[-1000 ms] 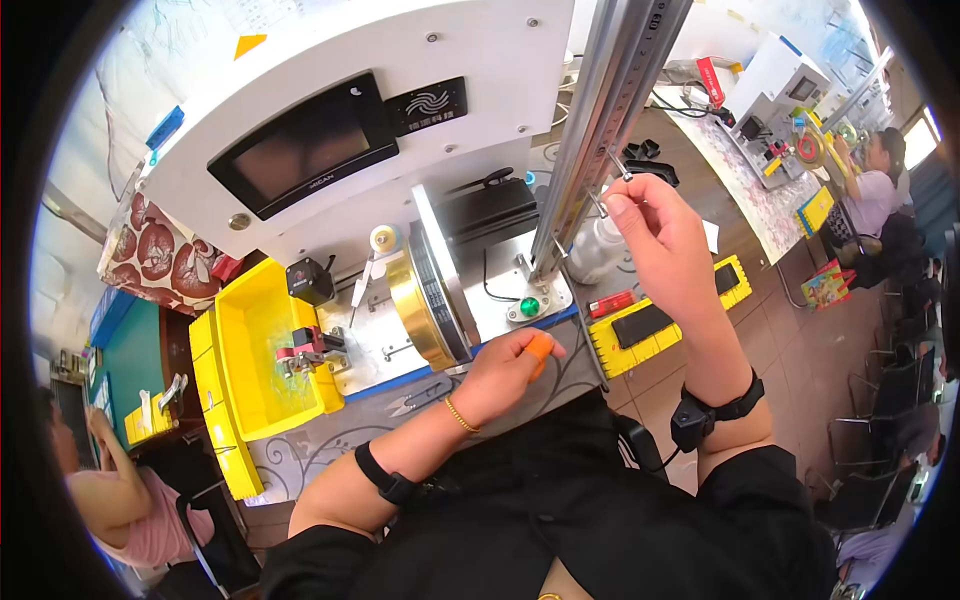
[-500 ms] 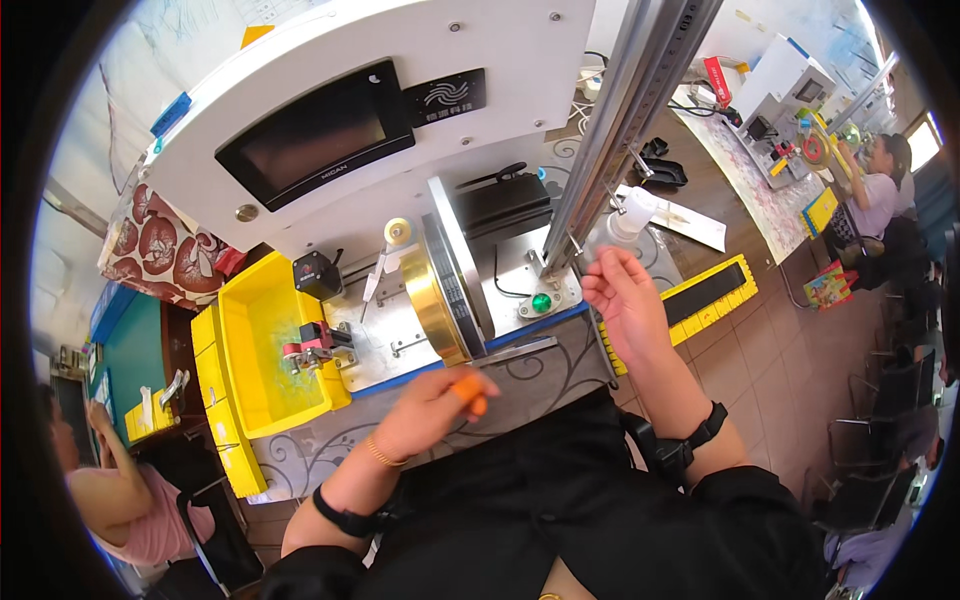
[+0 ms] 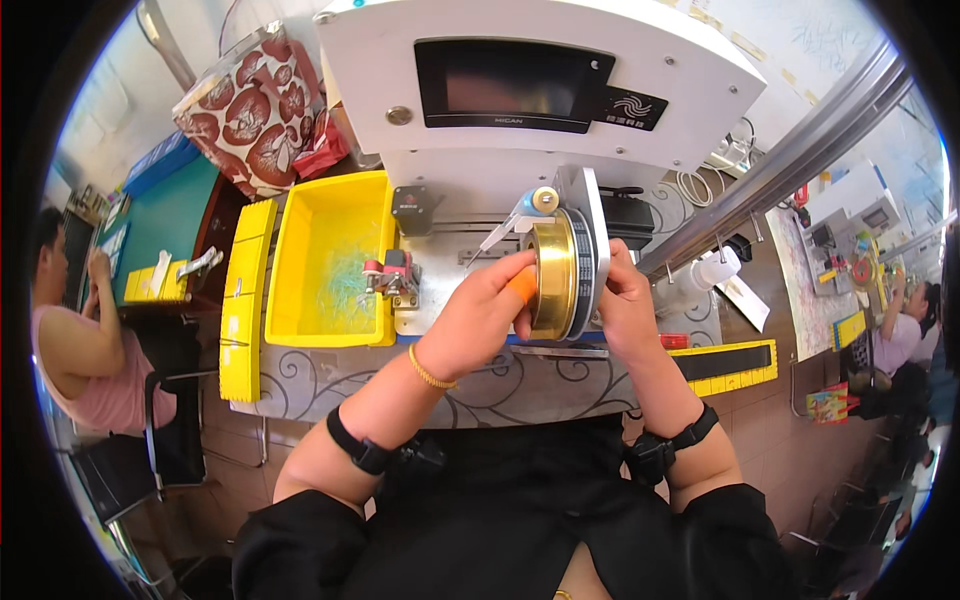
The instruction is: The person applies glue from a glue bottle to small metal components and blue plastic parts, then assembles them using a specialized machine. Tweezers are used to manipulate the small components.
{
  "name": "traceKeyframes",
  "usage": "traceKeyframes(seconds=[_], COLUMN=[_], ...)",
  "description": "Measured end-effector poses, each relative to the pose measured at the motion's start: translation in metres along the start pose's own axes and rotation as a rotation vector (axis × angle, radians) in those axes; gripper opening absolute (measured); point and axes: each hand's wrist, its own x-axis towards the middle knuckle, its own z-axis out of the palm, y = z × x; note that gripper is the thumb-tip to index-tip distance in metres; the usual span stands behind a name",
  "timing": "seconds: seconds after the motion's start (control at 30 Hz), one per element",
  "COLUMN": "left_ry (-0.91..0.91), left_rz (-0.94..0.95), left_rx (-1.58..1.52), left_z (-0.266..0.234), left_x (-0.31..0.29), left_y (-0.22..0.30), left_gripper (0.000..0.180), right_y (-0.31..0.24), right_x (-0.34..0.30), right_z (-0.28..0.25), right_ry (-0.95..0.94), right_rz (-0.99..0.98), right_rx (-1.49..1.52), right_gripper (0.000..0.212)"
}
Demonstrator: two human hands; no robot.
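Note:
A gold drum (image 3: 556,280) is mounted on the white machine, against a dark-rimmed wheel and an upright metal plate (image 3: 596,245). My left hand (image 3: 478,312) is at the drum's left side, with an orange cover (image 3: 523,284) on one finger. Its fingers are bent in close to the drum's edge; anything pinched there is too small to make out. On the other side of the plate, my right hand (image 3: 628,305) has its fingers curled together, and whatever they grip is hidden. A small spool (image 3: 545,200) sits above the drum, beside a pale slanted guide (image 3: 508,222).
Left of the drum stands a yellow bin (image 3: 335,215) holding fine greenish strands, with a small red-and-black clamp (image 3: 392,278) at its edge. The machine's screen (image 3: 515,88) is above. A metal rail (image 3: 790,150) slants at right, near a white bottle (image 3: 716,268). Other people sit on both sides.
My left hand has risen to the gold drum. The right hand has come down from beside the rail to the plate's right side. The whole view has shifted.

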Motion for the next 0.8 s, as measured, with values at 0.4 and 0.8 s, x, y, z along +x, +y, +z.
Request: traceKeyframes(seconds=[0.4,0.8], left_ry=[0.093,0.458], left_rz=[-0.06,0.295], left_rx=[0.042,0.284], left_z=[0.006,-0.034], left_x=[0.006,-0.068], left_y=[-0.006,-0.011], left_gripper=[0.019,0.008], right_y=[-0.028,-0.109], right_x=[0.001,-0.025], right_z=[0.005,0.071], right_ry=[0.086,-0.344], right_rz=[0.478,-0.257], right_rx=[0.251,-0.592], right_gripper=[0.018,0.027])
